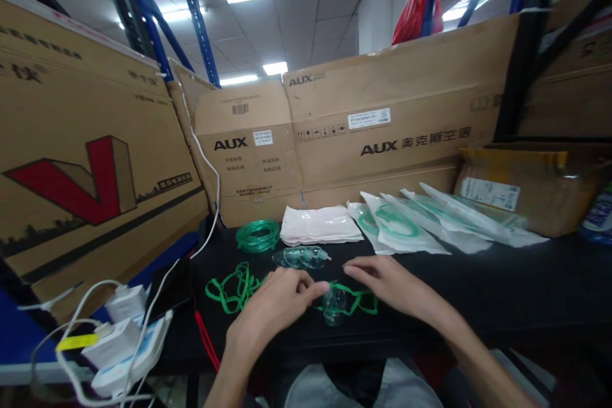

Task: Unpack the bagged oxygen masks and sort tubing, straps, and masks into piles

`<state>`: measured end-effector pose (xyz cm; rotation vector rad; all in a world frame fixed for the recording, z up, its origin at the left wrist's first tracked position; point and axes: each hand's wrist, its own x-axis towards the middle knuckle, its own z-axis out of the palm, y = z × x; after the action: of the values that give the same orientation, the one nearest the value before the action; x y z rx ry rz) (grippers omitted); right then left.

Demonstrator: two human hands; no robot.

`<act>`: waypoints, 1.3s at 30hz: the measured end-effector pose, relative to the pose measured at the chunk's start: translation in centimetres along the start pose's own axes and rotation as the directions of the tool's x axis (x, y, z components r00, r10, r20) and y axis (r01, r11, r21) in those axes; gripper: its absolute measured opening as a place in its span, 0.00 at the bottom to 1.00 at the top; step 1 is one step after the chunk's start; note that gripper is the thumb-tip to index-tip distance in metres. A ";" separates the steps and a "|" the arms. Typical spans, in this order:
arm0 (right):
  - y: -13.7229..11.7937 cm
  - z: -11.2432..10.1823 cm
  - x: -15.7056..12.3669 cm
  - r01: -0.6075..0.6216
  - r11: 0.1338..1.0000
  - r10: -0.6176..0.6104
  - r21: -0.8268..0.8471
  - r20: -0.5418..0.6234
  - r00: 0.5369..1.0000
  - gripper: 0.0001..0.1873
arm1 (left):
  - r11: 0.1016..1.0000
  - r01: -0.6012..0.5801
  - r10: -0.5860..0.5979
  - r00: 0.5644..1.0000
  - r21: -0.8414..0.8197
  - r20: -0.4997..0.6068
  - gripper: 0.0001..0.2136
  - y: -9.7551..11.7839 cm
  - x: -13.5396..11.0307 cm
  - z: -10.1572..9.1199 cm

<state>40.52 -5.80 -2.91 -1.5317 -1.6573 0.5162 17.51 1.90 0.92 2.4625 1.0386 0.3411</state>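
A clear mask (335, 307) with a green elastic strap (359, 301) sits near the front of the black table, between my two hands. My left hand (280, 298) is at the mask's left, its fingers loosely curled and its thumb stretched out to the mask's upper edge. Above the strap, at the mask's right, hovers my right hand (389, 282), thumb and fingers apart. Just beyond lie several nested clear masks (302, 257). A heap of green elastic straps (234, 290) lies left of my left hand, partly hidden by it.
Coiled green tubing (258, 236), a stack of white pouches (320, 225) and packed pouches with green tubing (399, 223) line the back. Cardboard boxes (382, 108) wall the table (468, 287). A power strip (134, 357) with white cables stands at left.
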 end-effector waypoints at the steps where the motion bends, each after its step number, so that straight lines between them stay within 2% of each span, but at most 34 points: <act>1: 0.3 0.8 -0.1 -0.002 1.000 0.002 0.001 0.003 1.000 0.19 | 1.000 0.011 -0.011 1.000 0.013 0.028 0.21 0.1 0.1 0.8; 3: 0.7 2.2 -0.1 -0.011 1.000 0.011 0.014 -0.008 1.000 0.19 | 1.000 0.013 -0.014 0.998 0.024 0.064 0.20 0.0 0.3 2.0; 7: 1.1 3.6 -0.3 -0.039 0.996 0.045 0.080 -0.072 0.996 0.18 | 0.999 -0.018 0.017 0.999 0.034 0.040 0.20 0.1 0.8 3.3; 12: 1.0 3.1 -1.1 -0.071 0.983 0.092 0.172 -0.115 0.989 0.15 | 0.996 -0.085 0.085 0.996 -0.041 -0.001 0.16 0.6 1.2 3.7; 15: 1.0 2.8 -1.7 -0.056 0.963 0.088 0.262 -0.114 0.990 0.14 | 0.979 -0.167 0.160 0.985 -0.114 -0.067 0.19 0.5 1.5 3.8; 17: 1.0 2.9 -2.0 -0.035 0.904 0.094 0.426 -0.117 0.989 0.16 | 0.957 -0.255 0.235 0.962 -0.140 -0.142 0.22 0.4 1.7 3.7; 20: 0.8 3.1 -2.2 -0.009 0.729 0.123 0.685 -0.119 0.985 0.23 | 0.909 -0.386 0.347 0.910 -0.159 -0.224 0.23 0.3 1.8 3.1; 23: 0.2 3.4 -2.4 -0.001 0.603 0.167 0.798 -0.125 0.978 0.32 | 0.868 -0.458 0.405 0.876 -0.189 -0.263 0.19 0.3 1.7 2.4; 25: -0.5 3.8 -2.5 -0.024 0.557 0.175 0.830 -0.089 0.981 0.39 | 0.849 -0.482 0.417 0.864 -0.217 -0.283 0.16 0.4 1.6 2.2; 27: -1.1 4.3 -2.7 -0.055 0.558 0.132 0.828 -0.023 0.991 0.40 | 0.835 -0.496 0.420 0.854 -0.238 -0.309 0.13 0.4 1.5 2.2; 30: -1.5 4.8 -2.7 -0.053 0.628 0.048 0.776 0.030 0.998 0.27 | 0.838 -0.486 0.388 0.850 -0.248 -0.356 0.13 0.5 1.7 2.6; 32: -1.2 4.9 -2.5 -0.031 0.661 0.059 0.750 -0.010 0.998 0.21 | 0.860 -0.438 0.313 0.857 -0.261 -0.410 0.15 0.4 2.0 2.9; 34: -0.5 4.8 -2.4 -0.021 0.656 0.122 0.755 -0.078 0.989 0.22 | 0.880 -0.380 0.224 0.861 -0.286 -0.456 0.15 0.2 2.2 3.0; 36: 0.3 4.7 -2.3 -0.016 0.627 0.176 0.779 -0.122 0.977 0.24 | 0.890 -0.345 0.195 0.879 -0.298 -0.435 0.11 0.2 2.2 3.0; 39: 1.1 4.7 -2.2 -0.006 0.589 0.188 0.808 -0.129 0.974 0.29 | 0.889 -0.376 0.294 0.906 -0.260 -0.304 0.06 0.5 2.0 3.0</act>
<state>37.42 -6.71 -7.13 -0.9242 -0.9304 0.9793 20.33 2.14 -1.39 2.3349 0.5782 0.8890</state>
